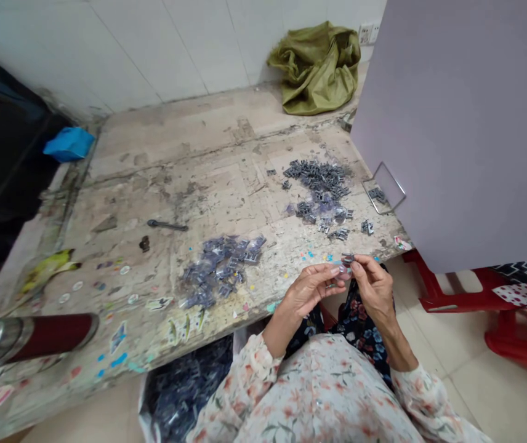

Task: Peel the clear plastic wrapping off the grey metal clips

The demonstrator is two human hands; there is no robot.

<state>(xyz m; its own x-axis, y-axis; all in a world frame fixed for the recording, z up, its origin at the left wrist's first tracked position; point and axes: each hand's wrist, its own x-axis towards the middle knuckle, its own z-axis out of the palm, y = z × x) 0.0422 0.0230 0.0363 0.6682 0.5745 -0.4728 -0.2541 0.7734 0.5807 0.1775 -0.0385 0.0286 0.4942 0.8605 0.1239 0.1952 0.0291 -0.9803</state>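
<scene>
The left hand (308,290) pinches a small clear bag (343,273) between thumb and fingertips. The right hand (375,288), its fingertips meeting those of the left, grips a small gray part (347,257) between thumb and forefinger, at the bag's upper end. Both hands are held in front of the near edge of the table (152,166), above the person's lap.

Just beyond the hands, a few loose gray parts lie near a larger pile of gray parts (317,175), with clear plastic among its nearer pieces. To the left, close to the table's near edge, is a heap of clear bags (220,267) with gray pieces visible in them. Below that edge, an open sack (189,384) holds many similar-looking pieces.

Farther left lie a dark rod-like tool (167,226), a yellow peel (47,271) and a red flask (55,337) on its side. A blue object (69,144) rests near the table's left edge. At the back, a crumpled green cloth (321,71) lies near the wall. To the right stand a large gray panel (457,123) and red stools (452,288).
</scene>
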